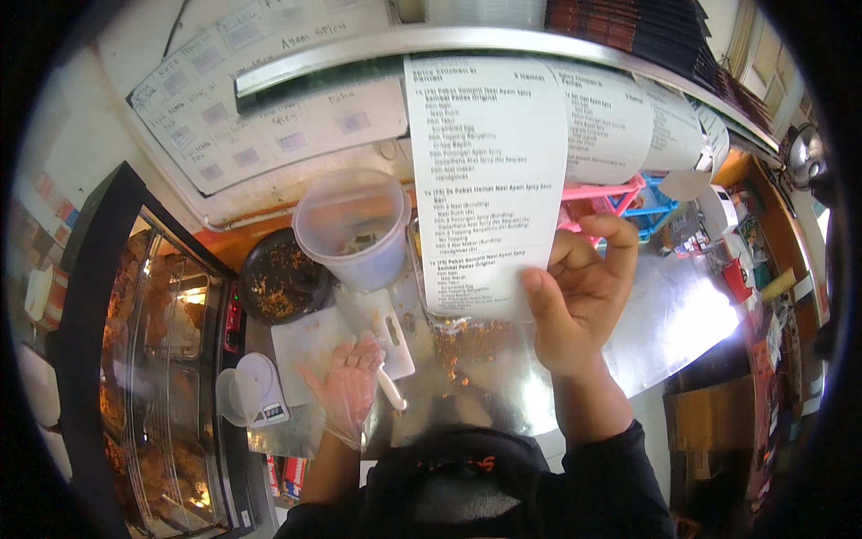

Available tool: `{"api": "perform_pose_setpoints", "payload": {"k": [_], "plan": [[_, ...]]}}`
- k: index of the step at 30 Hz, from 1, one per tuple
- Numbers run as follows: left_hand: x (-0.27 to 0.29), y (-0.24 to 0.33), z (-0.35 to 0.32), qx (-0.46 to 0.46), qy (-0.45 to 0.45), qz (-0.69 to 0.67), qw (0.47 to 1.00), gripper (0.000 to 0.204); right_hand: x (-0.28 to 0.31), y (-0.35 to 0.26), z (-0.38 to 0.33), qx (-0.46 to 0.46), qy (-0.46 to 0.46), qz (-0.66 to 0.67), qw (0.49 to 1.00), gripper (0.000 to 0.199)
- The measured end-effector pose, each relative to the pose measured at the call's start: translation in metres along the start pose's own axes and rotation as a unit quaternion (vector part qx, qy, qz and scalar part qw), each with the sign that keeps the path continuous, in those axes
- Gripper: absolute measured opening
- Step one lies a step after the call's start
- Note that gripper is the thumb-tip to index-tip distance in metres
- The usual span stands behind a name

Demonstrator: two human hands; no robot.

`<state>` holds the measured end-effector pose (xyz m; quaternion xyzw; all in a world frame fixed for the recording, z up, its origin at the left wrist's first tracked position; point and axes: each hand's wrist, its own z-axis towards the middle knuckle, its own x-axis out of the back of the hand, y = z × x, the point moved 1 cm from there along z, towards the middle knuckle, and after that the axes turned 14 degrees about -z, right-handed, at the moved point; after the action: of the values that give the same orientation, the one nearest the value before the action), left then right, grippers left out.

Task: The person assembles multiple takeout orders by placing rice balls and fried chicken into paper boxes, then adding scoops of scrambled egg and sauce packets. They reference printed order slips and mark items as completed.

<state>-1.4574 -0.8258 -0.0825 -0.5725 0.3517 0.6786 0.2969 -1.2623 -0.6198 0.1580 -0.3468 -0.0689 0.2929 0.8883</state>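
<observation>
A long white order slip [485, 198] hangs from a metal rail, and my right hand [588, 301], bare, pinches its lower right edge between thumb and fingers. Lower left, my left hand [348, 377] wears a clear plastic glove. Its fingers stretch out flat over a white cutting board [301, 334] that has a slot at its right end. Right beside the gloved fingers lies a white handle [391, 390], which looks like a knife's; what it joins is partly hidden by the hand.
Behind the board stand a clear plastic bucket [350, 229] and a black dish [280, 280] with orange crumbs. A white scale [260, 382] sits beside a glass display case [162, 359] at left. More slips [611, 126] hang from the rail [503, 38] above pink and blue baskets [642, 216].
</observation>
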Motion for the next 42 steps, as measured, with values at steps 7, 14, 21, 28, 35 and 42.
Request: {"api": "perform_pose_setpoints", "payload": {"k": [7, 14, 21, 28, 35, 42], "plan": [[0.004, 0.001, 0.004, 0.007, -0.018, -0.008, 1.0, 0.103, 0.001, 0.009, 0.0, -0.013, 0.013, -0.036, 0.999, 0.057], [0.01, 0.002, 0.008, 0.015, -0.041, -0.019, 0.999, 0.101, 0.001, 0.01, 0.003, -0.007, 0.027, -0.065, 0.998, 0.056], [0.015, 0.003, 0.013, 0.033, -0.056, -0.033, 0.997, 0.101, 0.0, 0.005, 0.002, 0.019, 0.011, -0.073, 0.997, 0.056], [0.011, 0.003, 0.014, 0.043, -0.054, -0.036, 0.997, 0.1, -0.001, -0.002, 0.003, 0.01, 0.005, -0.076, 0.997, 0.055], [0.017, 0.003, 0.013, 0.044, -0.059, -0.045, 0.996, 0.098, -0.003, -0.002, -0.001, 0.018, 0.0, -0.081, 0.997, 0.056], [0.025, 0.019, 0.011, -0.007, -0.027, -0.015, 0.999, 0.094, 0.038, -0.036, 0.037, 0.306, 0.051, -0.257, 0.915, 0.056]]}}
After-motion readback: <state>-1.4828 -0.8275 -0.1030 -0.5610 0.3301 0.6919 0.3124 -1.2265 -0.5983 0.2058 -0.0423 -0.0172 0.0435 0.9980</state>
